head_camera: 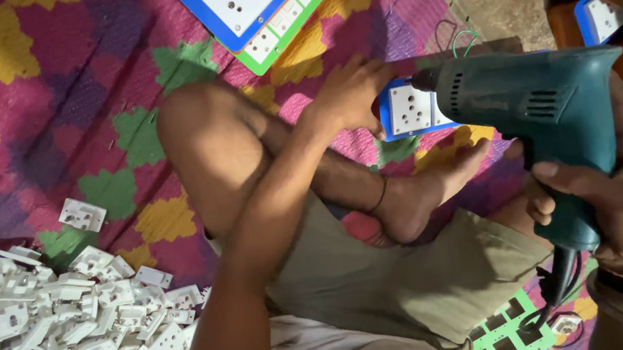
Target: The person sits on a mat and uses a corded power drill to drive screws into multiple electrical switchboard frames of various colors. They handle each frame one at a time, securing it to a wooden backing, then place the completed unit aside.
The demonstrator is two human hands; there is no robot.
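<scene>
While the left hand (349, 91) pins the blue-framed socket plate (410, 110) against the patterned mat (30, 95), fingers curled over its nine-o'clock edge, the right hand (619, 206), fingers clamped on the grip, levels the green drill (540, 100) so its bit meets the plate from three o'clock. White socket parts (60, 328) lie heaped at seven o'clock.

A heap of loose white plastic socket parts (67, 328) lay at the lower left on a patchwork mat (30, 95) of pink, yellow and green. Two socket boards, one blue-framed (234, 7) and one green-framed (290, 29), rested at the top. An empty green frame (510, 335) sat near the bottom right.
</scene>
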